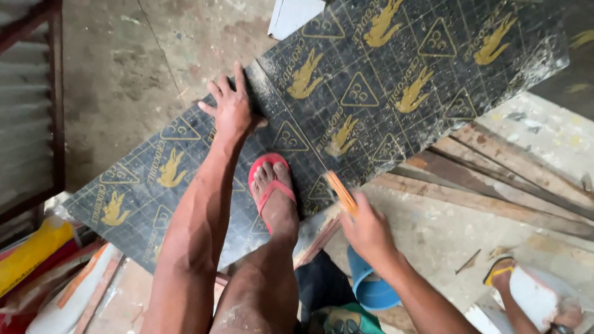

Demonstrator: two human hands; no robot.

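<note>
While the black film-faced plywood sheet [346,105] lies flat across the floor, it is pinned by the left hand [232,111], which is pressed palm-down on its surface with the fingers spread and nothing gripped. The sheet's long axis runs diagonally, from the lower left up to the upper right, so that most of its length stretches away to the right of that hand. Just below the left hand, a foot in a red flip-flop [270,185] is planted on the same sheet (a second hold-down, it seems).

The right hand [368,230] is closed around an orange-handled tool [341,192], whose working end is blurred and cannot be identified with certainty. The tool is held at the sheet's near edge, just above the hand, and the plywood lies up and to the left of it. Of the two hands, the left is fully on the sheet, whereas the right only meets its border.

Weathered timber planks [495,185] are stacked to the right of the right hand, and a blue cup-like object [371,287] sits directly beneath it. Another person's foot in a yellow-strapped sandal [502,271] is seen further right.
</note>
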